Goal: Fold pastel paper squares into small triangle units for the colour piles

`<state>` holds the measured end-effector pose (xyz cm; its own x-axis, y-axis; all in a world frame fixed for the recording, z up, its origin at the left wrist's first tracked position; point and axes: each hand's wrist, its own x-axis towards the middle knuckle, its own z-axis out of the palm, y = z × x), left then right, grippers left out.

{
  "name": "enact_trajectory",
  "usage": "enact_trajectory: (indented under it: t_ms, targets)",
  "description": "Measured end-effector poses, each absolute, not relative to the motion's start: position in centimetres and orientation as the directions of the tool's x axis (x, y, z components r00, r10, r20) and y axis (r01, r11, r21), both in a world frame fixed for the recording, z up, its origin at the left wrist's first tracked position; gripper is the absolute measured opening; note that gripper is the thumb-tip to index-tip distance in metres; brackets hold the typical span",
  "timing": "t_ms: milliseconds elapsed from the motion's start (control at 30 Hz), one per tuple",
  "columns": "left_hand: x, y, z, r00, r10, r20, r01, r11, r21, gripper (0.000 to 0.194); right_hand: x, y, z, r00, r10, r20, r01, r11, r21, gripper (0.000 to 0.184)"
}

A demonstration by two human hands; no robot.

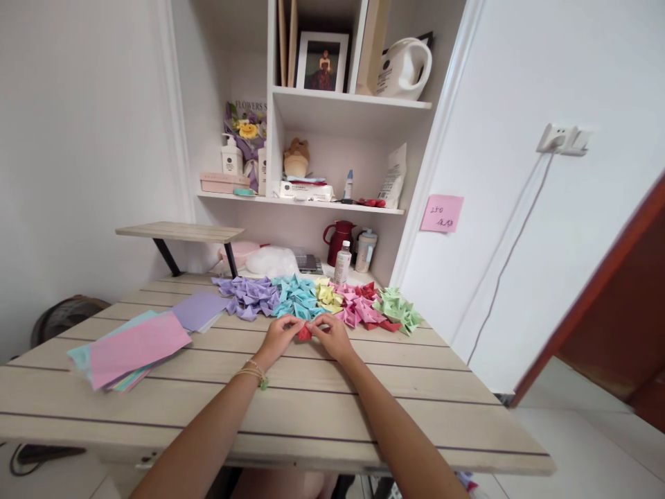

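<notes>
1. A small red paper piece (304, 333) lies on the surface (312, 402), pinched between both hands, just in front of the row of folded pieces.
2. The left hand (279, 337) has its fingers curled closed on the piece's left side; a beaded bracelet (254, 373) sits on that wrist.
3. The right hand (332, 335) has its fingers bent closed on the piece's right side, fingertips meeting those of the left hand over the paper.
4. Just behind the hands runs a row of folded paper units: a purple heap (246, 296) on the left, then a blue heap (295, 296), a yellow heap (328, 296), a pink heap (358, 305) with some red ones, and a green heap (397, 308) on the right.
5. To the left, well apart from the hands, lies a stack of flat sheets (132, 350), pink on top, with a purple sheet (200, 308) beside it.
6. At the back of the surface stand a clear bottle (342, 263), a red kettle (340, 240) and a cup (366, 249).
7. Shelves (348, 104) above carry a framed picture (323, 62), a white jug (405, 68), a plush toy (296, 156) and small boxes.
8. A pink note (441, 213) is stuck on the wall to the right, and a socket (558, 138) with a cable is farther right.
</notes>
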<state>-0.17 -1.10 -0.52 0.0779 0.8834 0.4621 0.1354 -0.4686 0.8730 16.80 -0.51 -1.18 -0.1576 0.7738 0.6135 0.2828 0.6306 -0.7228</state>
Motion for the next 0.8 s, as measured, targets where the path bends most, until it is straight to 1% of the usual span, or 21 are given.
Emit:
enact_trajectory:
  t_ms: [167,300,400,467,567,633,733,800]
  targets:
    - [0.2,-1.4,-0.4,0.011,0.916,0.402,0.022,-0.402,0.915,0.022,16.8,-0.7,-1.0,-0.169,0.77,0.616,0.26,0.637,-0.725,0.022]
    - [0.7,-1.7,-0.5,-0.052,0.948,0.314,-0.177,-0.318,0.931,0.023,16.4,-0.9,-1.0,-0.194,0.76,0.621,0.296,0.648,-0.701,0.02]
    - [1.0,-1.9,-0.5,-0.006,0.977,0.214,-0.366,-0.201,0.908,0.026,15.9,-1.0,-1.1,-0.18,0.779,0.6,0.309,0.624,-0.718,0.02]
    - [0.9,-2.0,-0.3,0.024,0.985,0.172,-0.446,-0.143,0.884,0.028,15.7,-1.0,-1.1,-0.17,0.798,0.578,0.294,0.601,-0.743,0.021]
    - [0.4,-2.1,0.3,0.06,0.987,0.146,-0.44,-0.105,0.892,0.03,16.0,-1.0,-1.0,-0.143,0.823,0.549,0.272,0.566,-0.778,0.019]
    - [0.1,-2.2,0.5,0.136,0.981,0.137,-0.395,-0.073,0.916,0.037,16.4,-1.0,-0.9,-0.137,0.83,0.541,0.286,0.556,-0.781,0.018]
    - [0.0,-2.4,0.6,0.231,0.966,0.117,-0.318,-0.039,0.947,0.051,17.0,-1.1,-0.7,-0.184,0.82,0.542,0.301,0.572,-0.763,0.016]
    - [0.2,-2.5,0.4,0.242,0.961,0.132,-0.267,-0.064,0.962,0.048,17.2,-1.3,-0.6,-0.239,0.804,0.545,0.297,0.595,-0.747,0.015]
